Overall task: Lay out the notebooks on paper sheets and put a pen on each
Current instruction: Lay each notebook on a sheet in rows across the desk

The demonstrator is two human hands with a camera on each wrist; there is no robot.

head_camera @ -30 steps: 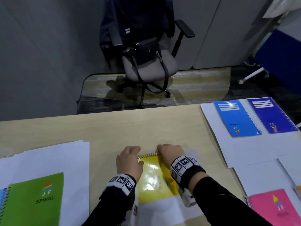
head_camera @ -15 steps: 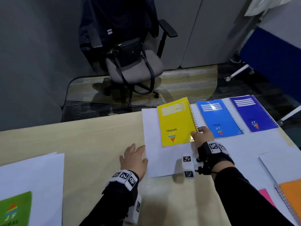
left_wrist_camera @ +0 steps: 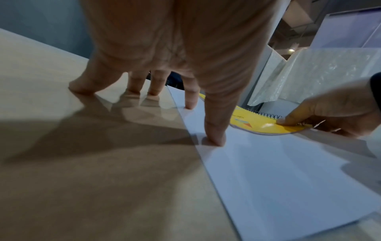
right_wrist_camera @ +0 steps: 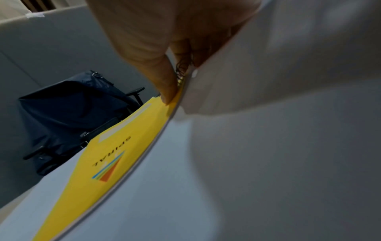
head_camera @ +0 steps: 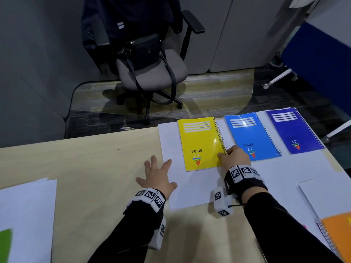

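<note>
Desk (head_camera: 91, 158): my left hand (head_camera: 155, 177) flat, pinning sheet (head_camera: 193, 188); right hand (head_camera: 234, 155) pinches yellow notebook (head_camera: 199, 143) (square it before releasing).

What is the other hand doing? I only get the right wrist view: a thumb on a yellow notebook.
Observer: The left hand lies spread out, its thumb and index fingertip pressing the left edge of the paper sheet, the other fingertips on the table.
Operator: Is anything beside the yellow notebook?
Observer: Yes. A light blue notebook and a dark blue notebook lie in a row to its right.
</note>
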